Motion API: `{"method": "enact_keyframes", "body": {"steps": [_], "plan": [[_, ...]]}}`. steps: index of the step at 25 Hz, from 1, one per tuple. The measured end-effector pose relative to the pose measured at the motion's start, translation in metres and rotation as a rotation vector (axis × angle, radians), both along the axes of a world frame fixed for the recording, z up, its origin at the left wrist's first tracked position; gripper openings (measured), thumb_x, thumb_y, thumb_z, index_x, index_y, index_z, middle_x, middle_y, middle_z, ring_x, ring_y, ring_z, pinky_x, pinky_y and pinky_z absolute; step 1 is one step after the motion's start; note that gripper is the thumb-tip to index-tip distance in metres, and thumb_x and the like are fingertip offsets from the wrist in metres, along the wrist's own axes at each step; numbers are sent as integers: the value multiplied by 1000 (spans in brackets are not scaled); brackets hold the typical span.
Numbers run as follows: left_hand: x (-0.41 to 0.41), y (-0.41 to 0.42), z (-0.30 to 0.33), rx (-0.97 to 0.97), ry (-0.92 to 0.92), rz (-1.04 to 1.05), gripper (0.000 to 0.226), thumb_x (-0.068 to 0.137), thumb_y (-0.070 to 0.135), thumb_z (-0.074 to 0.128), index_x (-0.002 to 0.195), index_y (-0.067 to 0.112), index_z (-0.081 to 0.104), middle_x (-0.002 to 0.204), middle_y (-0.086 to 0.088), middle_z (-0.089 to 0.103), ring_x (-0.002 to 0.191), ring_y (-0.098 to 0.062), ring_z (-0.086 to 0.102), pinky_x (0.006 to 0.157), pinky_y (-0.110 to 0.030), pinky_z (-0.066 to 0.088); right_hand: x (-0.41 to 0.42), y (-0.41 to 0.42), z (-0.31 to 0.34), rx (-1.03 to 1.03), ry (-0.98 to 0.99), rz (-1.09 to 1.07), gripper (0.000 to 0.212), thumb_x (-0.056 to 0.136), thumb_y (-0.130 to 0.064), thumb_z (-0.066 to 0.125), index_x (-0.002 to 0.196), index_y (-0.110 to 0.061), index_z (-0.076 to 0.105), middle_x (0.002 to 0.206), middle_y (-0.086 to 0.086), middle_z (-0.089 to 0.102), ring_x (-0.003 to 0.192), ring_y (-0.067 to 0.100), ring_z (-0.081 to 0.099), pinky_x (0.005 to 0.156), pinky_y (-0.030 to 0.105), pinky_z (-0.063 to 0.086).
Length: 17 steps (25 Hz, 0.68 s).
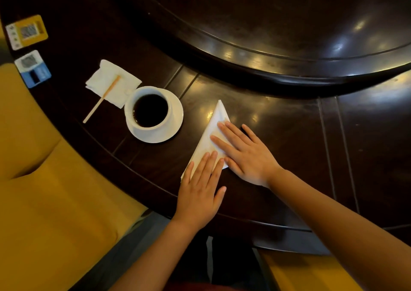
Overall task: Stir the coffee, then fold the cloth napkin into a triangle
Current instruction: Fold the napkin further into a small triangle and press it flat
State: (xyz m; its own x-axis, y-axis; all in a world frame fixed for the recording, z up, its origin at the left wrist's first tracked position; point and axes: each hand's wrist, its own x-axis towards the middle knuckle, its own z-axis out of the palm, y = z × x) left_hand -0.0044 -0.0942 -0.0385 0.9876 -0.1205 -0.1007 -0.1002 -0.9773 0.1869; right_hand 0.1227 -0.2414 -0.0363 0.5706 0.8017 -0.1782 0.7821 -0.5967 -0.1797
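A white cloth napkin [215,121] lies folded into a narrow triangle on the dark table, its tip pointing away from me. My left hand [201,188] rests flat on its near corner, fingers extended. My right hand [243,152] presses flat on its right side, covering part of the cloth. To the left stands a white cup of black coffee [149,110] on a white saucer [173,123]. A wooden stir stick [101,100] lies across a paper napkin [113,81] beyond the cup, apart from both hands.
A raised dark round turntable [278,52] fills the table's far side. Two small card stands, one yellow [27,32] and one blue [33,69], sit at the far left edge. Yellow seat cushions [55,190] lie to my left.
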Motion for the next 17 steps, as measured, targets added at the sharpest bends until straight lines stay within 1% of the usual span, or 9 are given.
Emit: {"method": "enact_keyframes", "body": {"steps": [5, 10, 17], "plan": [[8, 20, 0, 4, -1, 25, 59, 93, 41, 33, 142, 10, 35, 149, -11, 34, 139, -23, 26, 109, -48, 21, 11, 21, -3, -1, -9, 19, 55, 97, -46, 15, 148, -28, 4, 158, 5, 1, 144, 20, -8, 116, 40, -4], [18, 38, 0, -35, -2, 14, 57, 94, 40, 31, 143, 11, 34, 150, -11, 34, 139, -24, 27, 110, -48, 19, 17, 37, -3, 13, 8, -5, 55, 97, -47, 16, 148, -27, 7, 158, 6, 2, 144, 21, -6, 116, 40, -4], [19, 39, 0, -26, 15, 6, 58, 94, 42, 30, 143, 12, 33, 151, -11, 32, 140, -23, 26, 111, -47, 19, 17, 39, -1, 5, 1, -15, 55, 97, -46, 18, 147, -27, 6, 158, 5, 2, 144, 20, -7, 116, 38, -6]]}}
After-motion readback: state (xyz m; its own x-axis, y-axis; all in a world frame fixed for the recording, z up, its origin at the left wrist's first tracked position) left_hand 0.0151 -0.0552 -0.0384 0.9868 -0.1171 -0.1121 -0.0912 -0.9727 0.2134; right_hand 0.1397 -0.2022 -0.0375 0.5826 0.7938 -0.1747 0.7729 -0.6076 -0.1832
